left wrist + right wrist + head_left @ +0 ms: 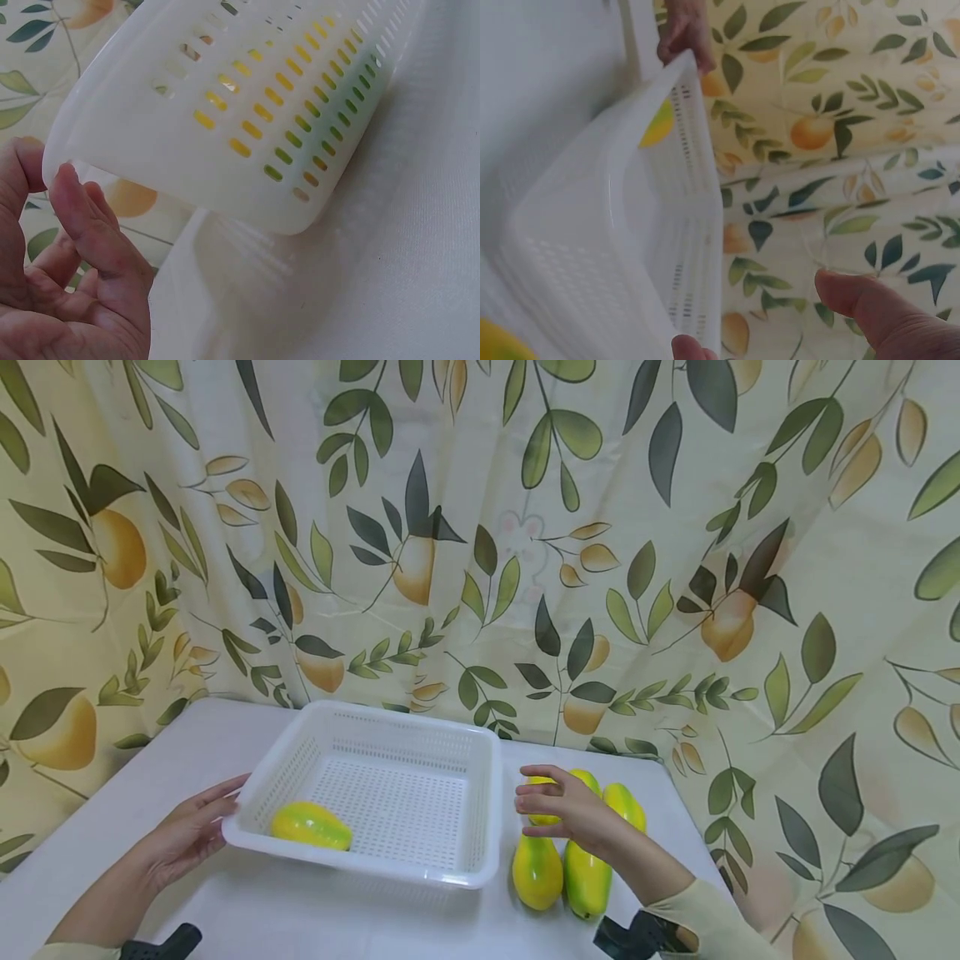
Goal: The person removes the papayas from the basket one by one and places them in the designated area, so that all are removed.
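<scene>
A white perforated plastic basket (367, 862) stands on the table, with one yellow-green papaya (311, 825) lying in its near left corner. My left hand (187, 835) pinches the basket's left rim between thumb and fingers, as the left wrist view shows up close. To the right of the basket lies a group of several papayas; two in front are a rounder papaya (537, 874) and a longer papaya (587, 883). Above this group hovers my right hand (562, 806), fingers spread towards the basket and holding nothing. It partly hides the papayas behind it.
A white cloth covers the table (300, 914). Behind and around it hangs a curtain (480, 568) printed with leaves and fruit, close to the table's back edge. Dark straps with mounts (637, 935) sit on both wrists.
</scene>
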The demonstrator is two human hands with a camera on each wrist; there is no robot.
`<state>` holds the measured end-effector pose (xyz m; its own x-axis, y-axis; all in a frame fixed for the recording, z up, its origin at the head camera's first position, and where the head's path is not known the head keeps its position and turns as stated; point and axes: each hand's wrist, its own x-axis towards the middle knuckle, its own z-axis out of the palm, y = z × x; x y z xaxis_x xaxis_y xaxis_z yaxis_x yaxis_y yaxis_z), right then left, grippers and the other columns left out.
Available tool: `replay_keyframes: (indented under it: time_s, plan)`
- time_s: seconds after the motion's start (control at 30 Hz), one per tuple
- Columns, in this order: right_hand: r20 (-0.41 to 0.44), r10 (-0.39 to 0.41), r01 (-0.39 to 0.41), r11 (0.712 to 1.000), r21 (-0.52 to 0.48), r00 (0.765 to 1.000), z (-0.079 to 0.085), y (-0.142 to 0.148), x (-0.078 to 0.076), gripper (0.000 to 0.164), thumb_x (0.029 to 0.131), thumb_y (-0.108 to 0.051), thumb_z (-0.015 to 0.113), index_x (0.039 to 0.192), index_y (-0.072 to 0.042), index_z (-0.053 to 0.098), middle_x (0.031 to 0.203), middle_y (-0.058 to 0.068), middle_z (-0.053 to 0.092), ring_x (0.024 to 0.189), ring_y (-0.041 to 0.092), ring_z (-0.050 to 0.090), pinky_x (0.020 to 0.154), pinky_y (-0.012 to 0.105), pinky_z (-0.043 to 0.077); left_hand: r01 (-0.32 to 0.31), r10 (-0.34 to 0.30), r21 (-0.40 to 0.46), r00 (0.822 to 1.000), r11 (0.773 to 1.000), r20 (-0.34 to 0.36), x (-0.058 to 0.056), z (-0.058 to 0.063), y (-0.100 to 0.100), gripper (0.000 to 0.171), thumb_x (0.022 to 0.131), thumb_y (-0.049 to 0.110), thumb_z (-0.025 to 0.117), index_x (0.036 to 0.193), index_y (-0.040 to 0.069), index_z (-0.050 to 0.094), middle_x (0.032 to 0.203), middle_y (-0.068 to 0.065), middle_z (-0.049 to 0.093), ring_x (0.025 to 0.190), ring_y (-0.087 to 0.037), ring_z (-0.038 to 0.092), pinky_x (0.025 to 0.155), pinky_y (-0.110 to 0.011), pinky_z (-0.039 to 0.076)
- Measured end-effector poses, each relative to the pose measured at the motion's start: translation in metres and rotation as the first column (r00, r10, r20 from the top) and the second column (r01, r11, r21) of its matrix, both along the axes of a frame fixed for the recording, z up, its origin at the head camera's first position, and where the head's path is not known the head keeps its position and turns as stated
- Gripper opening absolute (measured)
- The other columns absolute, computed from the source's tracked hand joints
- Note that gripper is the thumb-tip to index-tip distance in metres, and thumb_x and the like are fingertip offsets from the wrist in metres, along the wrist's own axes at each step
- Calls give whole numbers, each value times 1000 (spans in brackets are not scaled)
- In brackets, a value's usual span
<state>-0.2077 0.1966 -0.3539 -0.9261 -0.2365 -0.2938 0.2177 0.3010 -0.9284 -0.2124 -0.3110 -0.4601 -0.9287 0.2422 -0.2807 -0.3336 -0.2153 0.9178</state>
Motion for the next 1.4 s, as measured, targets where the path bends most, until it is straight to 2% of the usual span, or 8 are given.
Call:
replay_keyframes:
  time_s: [0.17,0.47,0.7,1.0,1.2,1.4]
  plan:
    - [-6,26,-26,999,21,1000,-2,-30,-4,70,87,-18,74,146,-6,39,138,24,53,113,32,63,82,45,61,1,-1,4,1000,1000,3,1,0,1,35,101,15,52,103,47,67,103,11,69,90,-13,70,68,-18,58]
    - [-26,124,-124,992,5,992,-10,-80,-13,67,87,-18,74,144,-8,42,133,18,57,105,25,67,81,44,61,-11,11,-19,1000,1000,8,0,0,1,35,101,15,53,102,48,67,102,11,69,90,-13,70,67,-17,57]
    - [-42,176,-177,984,-32,984,-10,-119,-12,61,87,-13,74,141,-8,47,126,16,59,99,24,69,78,44,62,-10,10,-10,1000,1000,7,0,-2,1,36,101,15,53,102,48,67,103,11,69,89,-14,71,65,-16,57]
    - [-55,178,-180,983,-44,983,-20,-162,-14,55,84,-13,77,134,-11,54,118,10,61,92,20,70,70,42,63,-13,13,6,1000,1000,3,0,-3,0,36,101,14,51,104,46,67,104,11,69,90,-14,70,68,-18,58]
    - [-35,170,-172,984,-53,985,-30,-181,-20,53,85,-16,76,133,-11,54,117,8,62,93,17,69,73,44,63,-9,9,16,1000,1000,-4,1,-2,0,36,102,15,51,104,46,68,104,11,69,91,-14,70,68,-17,57]
    - [-2,148,-148,987,-64,989,-41,-198,-24,50,83,-15,77,129,-11,57,114,7,63,99,24,67,73,46,62,2,-2,29,1000,1000,-10,1,-2,0,36,102,15,51,104,46,68,104,10,69,91,-13,70,70,-17,58]
